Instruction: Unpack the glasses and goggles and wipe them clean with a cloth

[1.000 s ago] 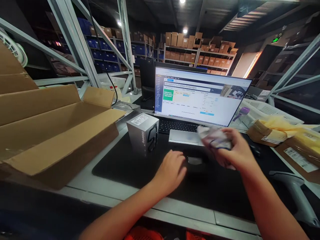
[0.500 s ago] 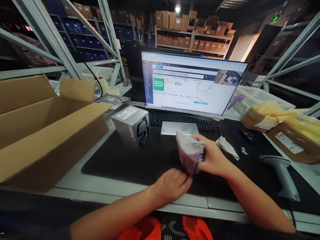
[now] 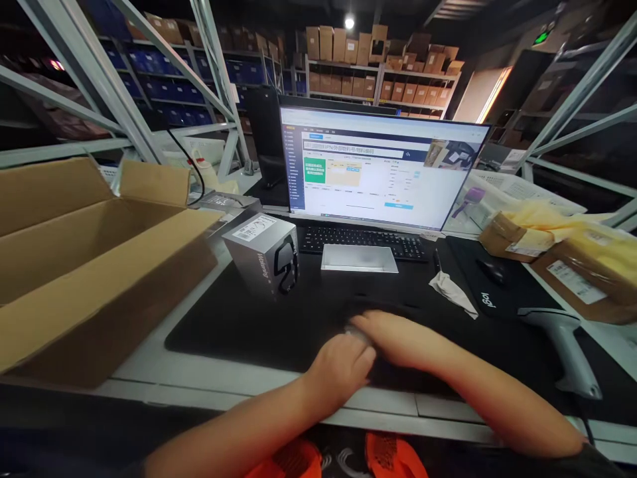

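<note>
My left hand (image 3: 343, 365) is closed, its fingers curled in a fist-like grip above the black desk mat (image 3: 229, 332). Right against it, my right hand (image 3: 395, 335) is also closed, fingers bent downward and partly smeared by motion. A bit of something grey (image 3: 355, 332) shows between the two hands; most of it is hidden. Beyond them lies a shallow silver-white box tray (image 3: 359, 257). To the left stands a grey product box (image 3: 261, 255) with a white label on top and a black looped shape printed on its side.
A large brown carton (image 3: 99, 285) stands open at left. Behind the mat are a keyboard (image 3: 363, 242) and a monitor (image 3: 378, 166). At right lie a crumpled white cloth (image 3: 452, 292), a mouse (image 3: 492, 271), a grey barcode scanner (image 3: 565, 348) and taped brown parcels (image 3: 577, 282).
The whitish soft bundle with a blue-purple strip, held up in my right hand before, no longer shows. My right hand has come down and left to meet my left hand.
</note>
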`<state>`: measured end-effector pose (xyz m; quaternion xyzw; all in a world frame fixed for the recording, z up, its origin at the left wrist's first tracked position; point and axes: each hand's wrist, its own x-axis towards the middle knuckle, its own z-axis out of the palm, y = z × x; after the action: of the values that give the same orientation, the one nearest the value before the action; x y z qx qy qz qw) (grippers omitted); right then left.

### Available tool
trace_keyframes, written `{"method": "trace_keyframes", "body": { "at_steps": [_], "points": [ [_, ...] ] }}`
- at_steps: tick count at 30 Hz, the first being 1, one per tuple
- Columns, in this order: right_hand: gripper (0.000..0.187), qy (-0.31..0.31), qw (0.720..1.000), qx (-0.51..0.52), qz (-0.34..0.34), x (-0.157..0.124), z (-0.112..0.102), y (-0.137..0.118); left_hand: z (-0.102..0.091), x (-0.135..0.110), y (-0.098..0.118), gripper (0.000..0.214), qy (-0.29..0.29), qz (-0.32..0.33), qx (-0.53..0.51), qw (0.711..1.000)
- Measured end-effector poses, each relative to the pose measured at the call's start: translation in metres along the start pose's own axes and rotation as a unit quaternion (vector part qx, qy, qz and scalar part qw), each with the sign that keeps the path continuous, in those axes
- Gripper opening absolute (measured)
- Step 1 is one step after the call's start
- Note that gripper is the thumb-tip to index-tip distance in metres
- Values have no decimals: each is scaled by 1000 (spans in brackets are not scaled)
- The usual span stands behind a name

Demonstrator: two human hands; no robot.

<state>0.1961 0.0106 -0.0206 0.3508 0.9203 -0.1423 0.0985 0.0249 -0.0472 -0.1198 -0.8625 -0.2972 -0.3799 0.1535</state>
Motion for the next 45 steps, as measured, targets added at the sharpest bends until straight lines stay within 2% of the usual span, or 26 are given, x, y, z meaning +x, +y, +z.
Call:
{"method": "trace_keyframes", "body": {
  "at_steps": [2,3,5,7,9,12,14,17,20,24,28,31,34,37,40,43,45],
  "points": [
    [79,-23,992,110,-64,-10,-11,20,-2,0,-2,26,-48,-42,-16,998],
    [82,-21,983,168,-74,-18,-16,29,-2,1,-4,27,-73,-66,-26,995],
    [70,22,971,234,-38,-37,-21,39,-4,3,-6,33,-112,-116,-54,985],
    [55,86,969,231,28,-58,-16,38,-5,5,-7,45,-112,-176,-87,974],
    [46,149,965,202,70,-74,-2,30,-4,6,-9,56,-94,-230,-124,961],
    [33,251,954,152,66,-85,27,17,-2,3,-12,60,-84,-272,-154,946],
    [33,275,955,109,22,-83,43,12,0,0,-13,59,-90,-273,-163,944],
    [49,232,971,55,-27,-71,52,8,3,-4,-14,61,-93,-243,-176,949],
    [61,184,983,29,-11,-55,43,2,3,-5,-15,55,-89,-207,-189,956],
    [62,149,988,44,20,-39,28,-12,-1,-3,-15,39,-81,-191,-228,951],
    [58,203,975,61,59,-22,24,-18,-4,-4,-16,35,-65,-184,-255,947],
    [33,273,950,124,88,-10,19,-7,-5,-5,-17,37,-56,-173,-212,960],
    [26,300,935,163,92,-4,15,6,-3,-6,-17,39,-50,-161,-159,973],
    [6,296,945,131,46,-7,17,4,-1,-7,-16,41,-44,-165,-140,975],
    [3,289,949,117,37,-24,17,-7,-2,-8,-11,44,-17,-170,-95,981],
    [13,274,938,210,42,-52,13,-10,-3,-8,-6,49,19,-177,-26,984],
    [17,305,916,253,61,-71,13,-1,-4,-8,-4,49,11,-187,-25,982]
  ]
}}
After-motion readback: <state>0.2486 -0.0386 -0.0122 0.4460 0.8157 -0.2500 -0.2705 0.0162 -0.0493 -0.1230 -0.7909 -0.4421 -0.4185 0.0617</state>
